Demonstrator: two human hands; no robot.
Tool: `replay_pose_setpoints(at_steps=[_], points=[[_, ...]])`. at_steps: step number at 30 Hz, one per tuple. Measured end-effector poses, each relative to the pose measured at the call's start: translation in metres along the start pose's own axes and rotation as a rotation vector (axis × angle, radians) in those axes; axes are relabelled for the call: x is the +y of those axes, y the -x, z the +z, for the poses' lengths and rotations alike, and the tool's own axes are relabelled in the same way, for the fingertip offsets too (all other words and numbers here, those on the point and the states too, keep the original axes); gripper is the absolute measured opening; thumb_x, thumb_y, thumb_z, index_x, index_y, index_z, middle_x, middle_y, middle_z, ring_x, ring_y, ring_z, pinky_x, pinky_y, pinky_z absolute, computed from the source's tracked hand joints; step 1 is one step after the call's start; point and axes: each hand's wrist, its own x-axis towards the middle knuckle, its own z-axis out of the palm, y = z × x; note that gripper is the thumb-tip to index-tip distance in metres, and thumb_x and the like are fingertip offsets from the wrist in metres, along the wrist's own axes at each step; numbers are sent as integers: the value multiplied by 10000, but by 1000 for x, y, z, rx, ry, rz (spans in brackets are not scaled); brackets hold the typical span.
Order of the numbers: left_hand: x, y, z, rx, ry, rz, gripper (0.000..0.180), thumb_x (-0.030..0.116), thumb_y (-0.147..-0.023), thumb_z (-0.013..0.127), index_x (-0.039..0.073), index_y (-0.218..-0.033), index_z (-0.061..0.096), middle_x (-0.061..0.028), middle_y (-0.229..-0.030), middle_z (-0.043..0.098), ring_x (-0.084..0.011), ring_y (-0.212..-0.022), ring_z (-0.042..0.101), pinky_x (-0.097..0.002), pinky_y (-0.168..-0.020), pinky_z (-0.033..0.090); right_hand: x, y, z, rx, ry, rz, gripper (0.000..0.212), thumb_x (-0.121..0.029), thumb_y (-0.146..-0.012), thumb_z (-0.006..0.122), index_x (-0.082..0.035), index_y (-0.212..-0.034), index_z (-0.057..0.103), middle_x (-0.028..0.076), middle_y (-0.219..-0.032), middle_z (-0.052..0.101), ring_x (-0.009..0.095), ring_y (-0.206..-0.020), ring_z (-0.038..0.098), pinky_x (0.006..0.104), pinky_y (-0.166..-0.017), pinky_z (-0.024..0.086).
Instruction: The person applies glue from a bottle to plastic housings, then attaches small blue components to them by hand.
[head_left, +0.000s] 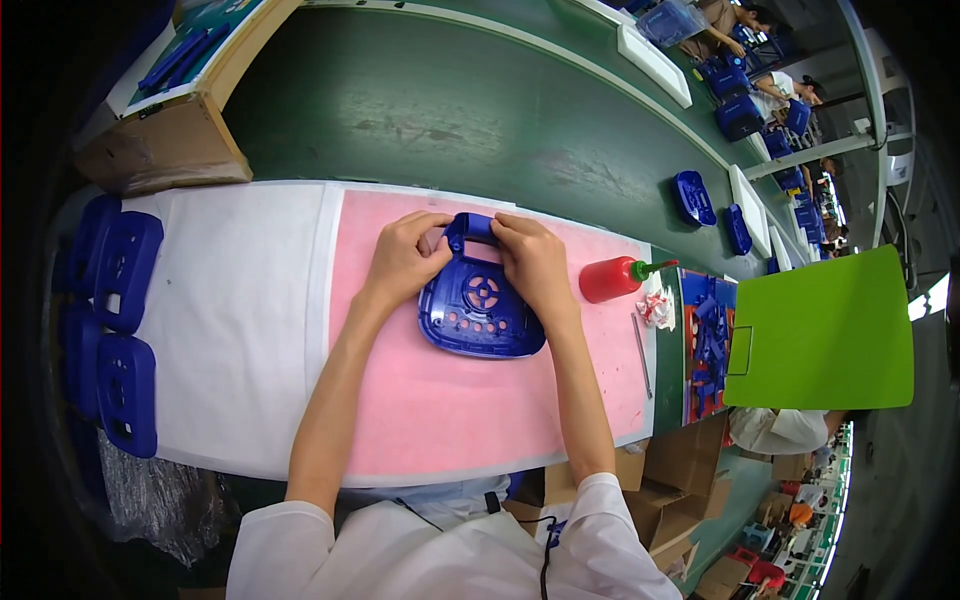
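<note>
At bench centre, on the pink mat [480,400], both hands work the top end of a blue plastic housing [480,310] that lies flat, its cut-outs and round hub facing up. Left hand [405,258]: fingers curled closed around the upper-left corner, by the housing's handle-like loop. Right hand [533,262]: likewise closed, clamped on the upper-right edge, thumb toward the loop. Judgement: the step in hand looks like pressing or seating something at the loop end; whether a small part sits under the fingers cannot be told. The next move would call for even pressure from both sides, so the shell stays flat.

Outward: a red squeeze bottle [612,279] with green nozzle lies just right of the housing, a thin metal rod [642,355] below it. A tray of small blue parts [708,345] follows, then a green board [825,330]. More blue housings [125,330] are stacked at far left.
</note>
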Motion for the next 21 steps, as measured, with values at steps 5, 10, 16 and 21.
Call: replay_pose_setpoints(at_steps=[5, 10, 16, 21], points=[[-2, -2, 1, 4, -10, 1, 283, -9, -710, 653, 7, -991, 676, -74, -763, 635, -87, -507, 502, -245, -485, 420, -21, 2, -3, -94, 281, -26, 392, -96, -842, 578, 49, -1204, 538, 229, -1254, 552, 368, -1143, 548, 401, -963, 456], [-9, -3, -6, 4, -48, -4, 309, 66, -714, 647, 29, -1019, 679, -123, -873, 670, -184, -645, 607, -302, -640, 506, -19, -3, 26, -78, 246, -114, 567, -149, -878, 539, 93, -1344, 324, 292, -1390, 385, 424, -1205, 478, 462, -1025, 378], [-15, -4, 1, 68, 69, -4, 296, 237, -765, 675, 29, -976, 675, -157, -954, 681, -274, -880, 661, -352, -799, 512, 6, -25, -12, -388, 70, 62, 482, -169, -751, 685, -16, -1194, 578, 206, -1034, 643, 376, -958, 613, 412, -862, 476], [-14, -11, -40, 581, 309, -162, 190, 165, -879, 533, 14, -825, 636, -58, -720, 650, -143, -595, 560, -290, -558, 449, 87, -33, -3, 8, 475, 594, 397, -368, -764, 706, -29, -968, 674, 198, -907, 684, 377, -850, 660, 453, -758, 515]])
